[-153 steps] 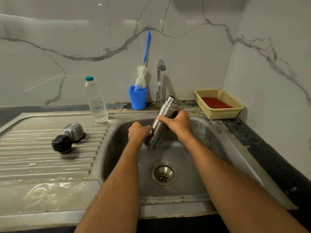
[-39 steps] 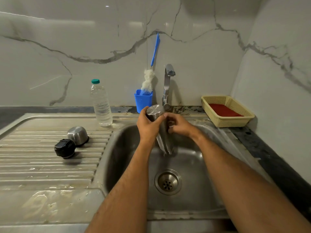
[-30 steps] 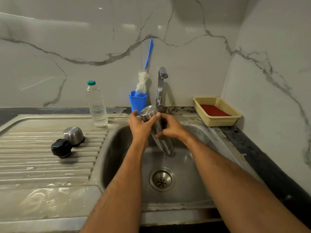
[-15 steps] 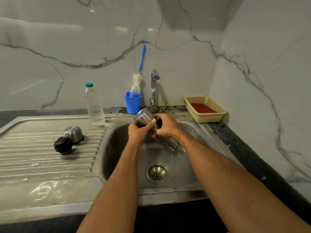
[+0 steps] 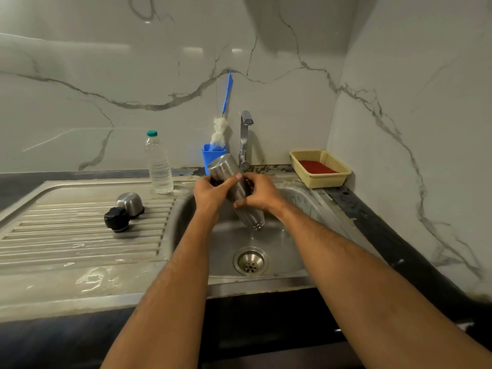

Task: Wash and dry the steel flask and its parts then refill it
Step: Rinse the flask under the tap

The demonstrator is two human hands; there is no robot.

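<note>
flask (image 5: pixel 234 186) tipped flatter, mouth down | both hands' fingers (image 5: pixel 241 203) wrapped round it

Flask (image 5: pixel 237 187) is brushed steel with a dull sheen, same as the sink (image 5: pixel 292 243) and the little cup (image 5: pixel 130 204) at left. Stopper (image 5: pixel 116 219) looks like matt black plastic. Clear plastic bottle (image 5: pixel 159 166), woven plastic basket (image 5: pixel 319 179), glossy marble-look wall (image 5: pixel 106 75).

Steel drainboard (image 5: pixel 66 235) (wet): cup (image 5: pixel 130 204), stopper (image 5: pixel 116 219), bottle (image 5: pixel 159 163)
</note>
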